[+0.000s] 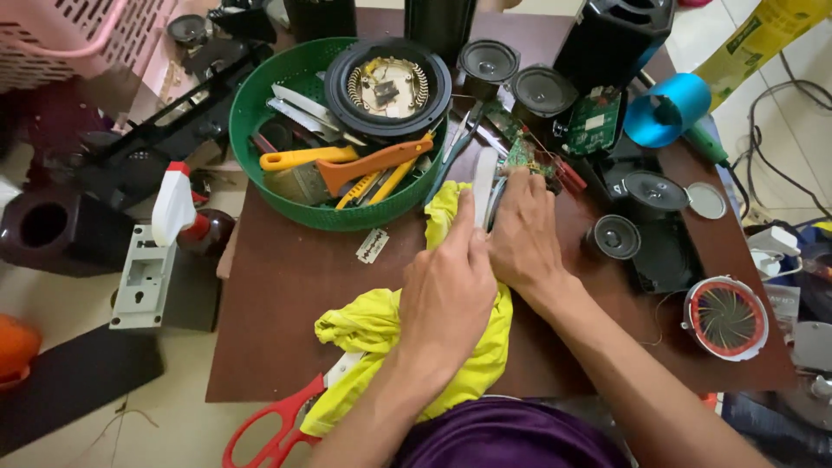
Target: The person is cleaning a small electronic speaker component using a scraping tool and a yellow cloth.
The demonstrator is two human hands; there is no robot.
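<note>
- Head view: a brown table [286,303] is seen from above, crowded with speaker parts and tools.
- The left hand [446,290] is laid on a yellow cloth [364,325] near the middle of the table; its fingers are closed around a flat white part [484,182] that is held upright, with the cloth bunched against it.
- The right hand [523,230] is placed just beside the left, touching it; its fingertips are curled down at the white part and at a small green circuit board [523,156]. Whether anything is gripped by this hand cannot be told.
- The yellow cloth is spread from the near table edge up under both hands, and its lower corner is draped over red-handled scissors [273,429] that stick out past the table edge.
- A razor blade [373,245] is seen lying flat on the table, left of the hands and just below a round green basket [260,95].
- In the basket, a black round speaker frame [387,87], an orange-handled utility knife [368,166], a yellow-handled tool [303,158] and metal blades are held.
- Behind the hands, two small black speaker cones [488,62] are stood, with a larger green circuit board [594,121] and a blue cylinder [667,108] to their right.
- To the right of the hands, further small speakers [614,236] and a red-rimmed round fan part [726,318] are set on the table.
- At the left, off the table, a white spray bottle [173,204] and a grey plastic housing [143,277] are seen.
</note>
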